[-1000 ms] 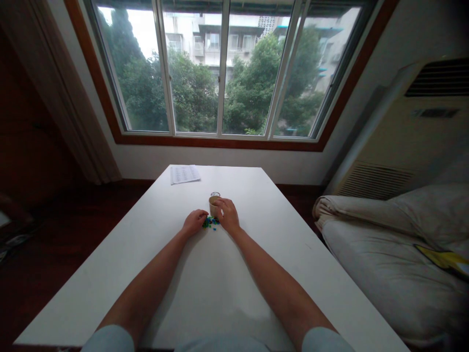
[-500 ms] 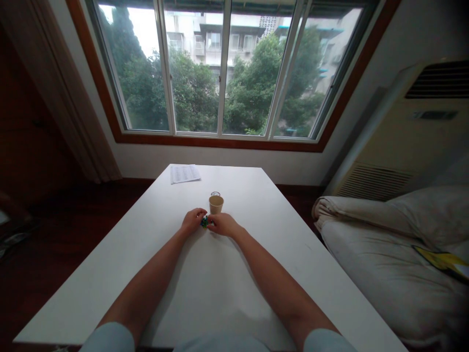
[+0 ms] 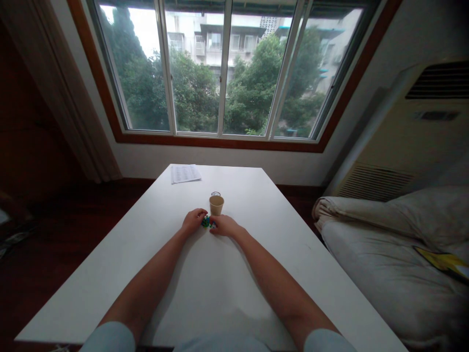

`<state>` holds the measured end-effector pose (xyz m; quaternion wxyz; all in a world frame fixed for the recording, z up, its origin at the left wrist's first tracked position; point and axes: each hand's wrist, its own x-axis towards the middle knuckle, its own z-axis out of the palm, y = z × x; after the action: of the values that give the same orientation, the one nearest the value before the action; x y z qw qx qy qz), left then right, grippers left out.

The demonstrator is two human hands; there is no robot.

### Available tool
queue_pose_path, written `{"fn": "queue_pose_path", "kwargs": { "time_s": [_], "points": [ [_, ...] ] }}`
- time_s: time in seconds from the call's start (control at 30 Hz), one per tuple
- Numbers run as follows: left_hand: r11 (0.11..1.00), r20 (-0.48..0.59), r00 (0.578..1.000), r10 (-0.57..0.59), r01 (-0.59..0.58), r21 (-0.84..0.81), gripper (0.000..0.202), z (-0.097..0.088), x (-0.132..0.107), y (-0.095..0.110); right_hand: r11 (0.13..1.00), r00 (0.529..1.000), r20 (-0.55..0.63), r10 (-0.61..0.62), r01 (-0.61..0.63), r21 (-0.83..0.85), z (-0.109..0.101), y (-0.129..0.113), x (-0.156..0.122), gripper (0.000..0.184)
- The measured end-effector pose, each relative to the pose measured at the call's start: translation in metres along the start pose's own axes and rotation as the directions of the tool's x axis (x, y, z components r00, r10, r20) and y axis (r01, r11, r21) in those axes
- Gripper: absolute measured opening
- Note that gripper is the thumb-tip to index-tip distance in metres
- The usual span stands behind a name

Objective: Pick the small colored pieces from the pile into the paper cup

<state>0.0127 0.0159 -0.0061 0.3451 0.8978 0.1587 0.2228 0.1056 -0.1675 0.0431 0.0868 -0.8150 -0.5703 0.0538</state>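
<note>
A small heap of blue and green pieces [image 3: 205, 222] lies on the white table, too small for me to make out their kind. My left hand [image 3: 193, 220] rests at the heap's left side, its fingers slightly curved and apart. From the right, my right hand [image 3: 224, 225] reaches in with thumb and fingers drawn together at the heap's edge. Bits of blue and green show at its fingertips, but what it pinches is unclear. Just behind the hands stands an upright brown paper cup [image 3: 216, 205]; its inside contents cannot be seen.
Behind the cup lies a thin round-rimmed object [image 3: 216, 194], partly hidden. Printed sheets [image 3: 185, 173] lie at the far left corner of the white table [image 3: 205, 288]. A covered sofa [image 3: 370, 264] stands to the right, below an air conditioner [image 3: 410, 132]. A window is ahead.
My right hand's fingertips have shifted slightly right, and more of the blue and green pieces shows between the hands. My left hand, the cup and the sheets are practically unmoved.
</note>
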Motion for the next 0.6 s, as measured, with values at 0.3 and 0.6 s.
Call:
{"fn": "queue_pose_path", "kwargs": {
  "time_s": [0.3, 0.6],
  "points": [
    [0.999, 0.015, 0.999, -0.032, 0.032, 0.014, 0.026, -0.003, -0.002, 0.007, 1.000, 0.999, 0.024, -0.024, 0.023, 0.010, -0.002, 0.003, 0.000, 0.024],
    [0.999, 0.031, 1.000, -0.002, 0.001, 0.032, 0.027, -0.004, -0.002, 0.008, 0.999, 0.997, 0.078, -0.029, 0.028, 0.018, -0.007, 0.008, -0.003, 0.021]
  ]
}}
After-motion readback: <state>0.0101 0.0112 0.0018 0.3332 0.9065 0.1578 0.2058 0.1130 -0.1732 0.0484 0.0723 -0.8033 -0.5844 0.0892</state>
